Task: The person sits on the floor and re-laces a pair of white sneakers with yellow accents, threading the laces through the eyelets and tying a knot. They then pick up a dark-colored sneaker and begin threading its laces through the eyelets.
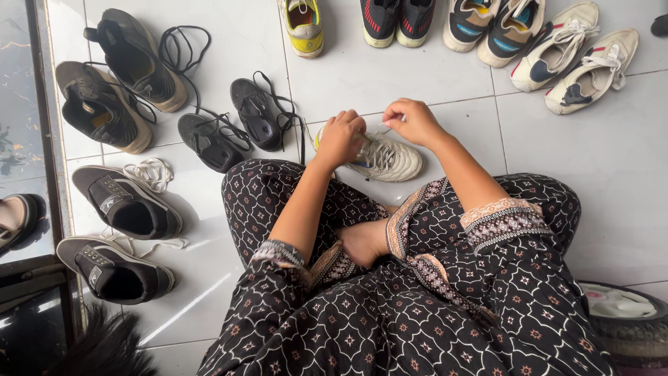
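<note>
Pale tiled floor point(445, 76) ringed with shoes, cream lace-up sneaker point(390, 159) lying just ahead of crossed legs (toe toward the right), left hand point(341, 138) clenched on its laced top, right hand point(412, 120) pinching a thin white lace point(385, 130) above it.

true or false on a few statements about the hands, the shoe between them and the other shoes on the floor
1. Both hands are on a cream shoe. True: the left hand rests on it and the right hand pinches its lace.
2. The cream shoe sits on the person's lap. False: it lies on the tiled floor in front of the knees.
3. Two black shoes with white laces lie at the person's left. True.
4. The white pair is unlaced. False: it is laced.
</note>
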